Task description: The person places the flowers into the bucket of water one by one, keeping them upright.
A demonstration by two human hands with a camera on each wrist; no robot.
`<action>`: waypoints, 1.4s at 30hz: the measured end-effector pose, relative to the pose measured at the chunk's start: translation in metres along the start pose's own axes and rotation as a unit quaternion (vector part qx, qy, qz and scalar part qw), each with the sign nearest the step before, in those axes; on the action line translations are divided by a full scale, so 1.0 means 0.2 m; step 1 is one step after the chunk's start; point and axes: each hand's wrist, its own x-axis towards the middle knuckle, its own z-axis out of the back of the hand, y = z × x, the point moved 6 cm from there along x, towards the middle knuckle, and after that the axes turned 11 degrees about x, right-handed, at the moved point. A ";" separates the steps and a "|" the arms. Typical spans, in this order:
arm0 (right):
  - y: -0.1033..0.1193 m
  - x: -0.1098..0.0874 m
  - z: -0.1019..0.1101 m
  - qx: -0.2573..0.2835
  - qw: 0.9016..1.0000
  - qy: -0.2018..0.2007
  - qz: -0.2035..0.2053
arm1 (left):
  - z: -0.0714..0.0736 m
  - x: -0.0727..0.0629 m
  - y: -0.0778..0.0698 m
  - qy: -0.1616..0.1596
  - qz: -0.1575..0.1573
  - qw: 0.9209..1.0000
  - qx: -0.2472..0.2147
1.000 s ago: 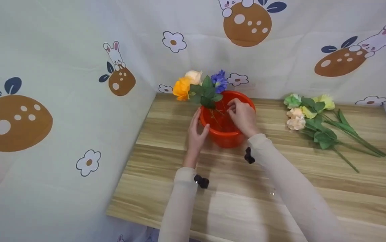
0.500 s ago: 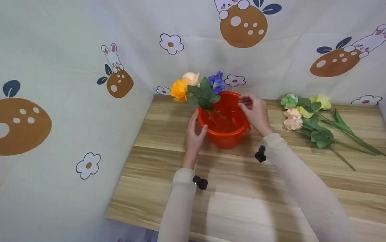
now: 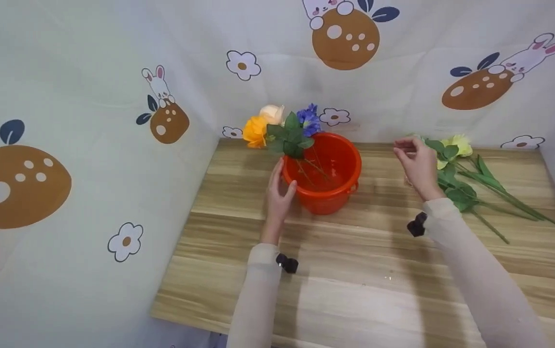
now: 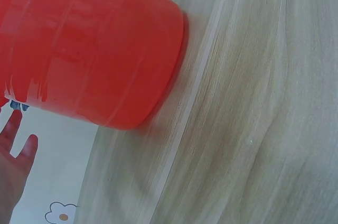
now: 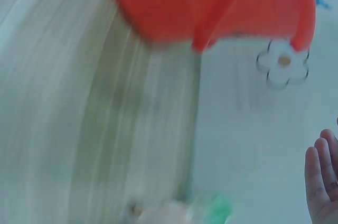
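A red plastic bucket (image 3: pixel 326 205) stands upright on the wooden table. Artificial flowers lean over its left back rim: an orange one (image 3: pixel 255 131), a cream rose (image 3: pixel 271 114) and a blue one (image 3: pixel 309 120), their stems inside. At the bucket's left side my left hand (image 3: pixel 280 198) rests with fingertips at the rim, thumb spread apart. My right hand (image 3: pixel 421 166) hovers to the right of the bucket, fingers loosely bent, nothing visible in them. It partly covers the flowers lying on the table, among them a yellow one (image 3: pixel 459 145). Blurred peach (image 5: pixel 166 213) and green (image 5: pixel 218 209) blooms show in the right wrist view.
The long green stems (image 3: pixel 524 208) of the lying flowers stretch toward the table's right edge. Printed cloth (image 3: pixel 379 96) hangs behind and to the left of the table (image 3: pixel 229 270). A small lug (image 3: pixel 353 187) sticks out on the bucket's right side.
My right hand has come out of the bucket, passed over its right rim and moved right to the lying flowers. My left hand and the flowers in the bucket have stayed put.
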 end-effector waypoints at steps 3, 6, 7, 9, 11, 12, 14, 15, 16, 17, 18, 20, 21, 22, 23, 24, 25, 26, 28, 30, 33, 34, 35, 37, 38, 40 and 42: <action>-0.08 -0.02 0.11 -0.014 1.000 -0.019 -0.015 | -0.02 0.00 0.05 0.002 0.001 1.000 -0.004; -0.16 -0.06 0.21 -0.036 0.998 -0.024 -0.046 | -0.06 0.01 0.12 -0.001 0.001 1.000 -0.003; -0.18 -0.07 0.25 -0.046 0.997 -0.024 -0.055 | -0.07 0.01 0.15 -0.003 0.002 1.000 -0.001; -0.23 -0.10 0.31 -0.065 0.995 -0.021 -0.071 | -0.08 0.01 0.20 -0.004 0.007 1.000 0.000; -0.28 -0.13 0.38 -0.086 0.992 -0.021 -0.085 | -0.08 0.01 0.22 -0.003 0.012 1.000 0.004; -0.30 -0.14 0.41 -0.097 0.991 -0.023 -0.090 | -0.08 0.01 0.23 -0.001 0.016 1.000 0.005; -0.36 -0.17 0.49 -0.112 0.988 -0.029 -0.102 | -0.10 0.02 0.23 0.006 0.019 1.000 0.001; -0.38 -0.19 0.52 -0.115 0.987 -0.034 -0.107 | -0.10 0.02 0.23 0.008 0.021 1.000 0.001; -0.41 -0.21 0.55 -0.121 0.985 -0.036 -0.115 | -0.11 0.02 0.23 0.010 0.023 1.000 0.000; -0.44 -0.22 0.58 -0.127 0.984 -0.037 -0.122 | -0.11 0.02 0.23 0.012 0.025 1.000 -0.001; -0.47 -0.24 0.60 -0.134 0.982 -0.037 -0.127 | -0.11 0.03 0.23 0.013 0.027 1.000 -0.004; -0.52 -0.27 0.64 -0.146 0.979 -0.033 -0.135 | -0.10 0.03 0.23 0.013 0.027 1.000 -0.003; -0.54 -0.28 0.65 -0.153 0.978 -0.030 -0.139 | -0.09 0.02 0.24 0.012 0.028 1.000 -0.004; -0.56 -0.29 0.66 -0.160 0.976 -0.024 -0.144 | -0.09 0.02 0.24 0.011 0.027 1.000 -0.004; -0.58 -0.31 0.66 -0.164 0.976 -0.020 -0.145 | -0.08 0.02 0.24 0.010 0.026 1.000 -0.004; -0.60 -0.32 0.67 -0.168 0.975 -0.014 -0.148 | -0.08 0.02 0.25 0.008 0.023 1.000 -0.005; -0.61 -0.34 0.68 -0.173 0.973 -0.009 -0.150 | -0.08 0.02 0.25 0.007 0.022 1.000 -0.004; -0.63 -0.35 0.69 -0.178 0.972 -0.004 -0.153 | -0.08 0.02 0.25 0.006 0.022 1.000 -0.004; -0.65 -0.38 0.70 -0.193 0.969 0.009 -0.156 | -0.08 0.01 0.25 0.004 0.023 1.000 -0.006; -0.66 -0.39 0.71 -0.208 0.965 0.023 -0.156 | -0.08 0.00 0.25 0.002 0.026 1.000 -0.006; -0.67 -0.40 0.72 -0.225 0.962 0.042 -0.147 | -0.08 -0.01 0.24 0.002 0.032 0.999 0.004; -0.67 -0.40 0.72 -0.229 0.962 0.047 -0.145 | -0.07 -0.01 0.22 0.002 0.033 0.999 0.007; -0.67 -0.40 0.72 -0.232 0.961 0.051 -0.142 | -0.07 -0.01 0.21 0.001 0.033 0.999 0.005; -0.67 -0.40 0.72 -0.240 0.960 0.056 -0.131 | -0.05 -0.01 0.15 0.000 0.023 1.000 -0.005; -0.67 -0.40 0.72 -0.242 0.960 0.058 -0.126 | -0.05 -0.01 0.12 0.000 0.019 1.000 -0.009; -0.66 -0.40 0.72 -0.248 0.960 0.057 -0.117 | -0.03 0.00 0.08 -0.001 0.007 1.000 -0.023; -0.66 -0.40 0.72 -0.253 0.959 0.057 -0.110 | -0.03 0.00 0.08 -0.002 0.002 1.000 -0.029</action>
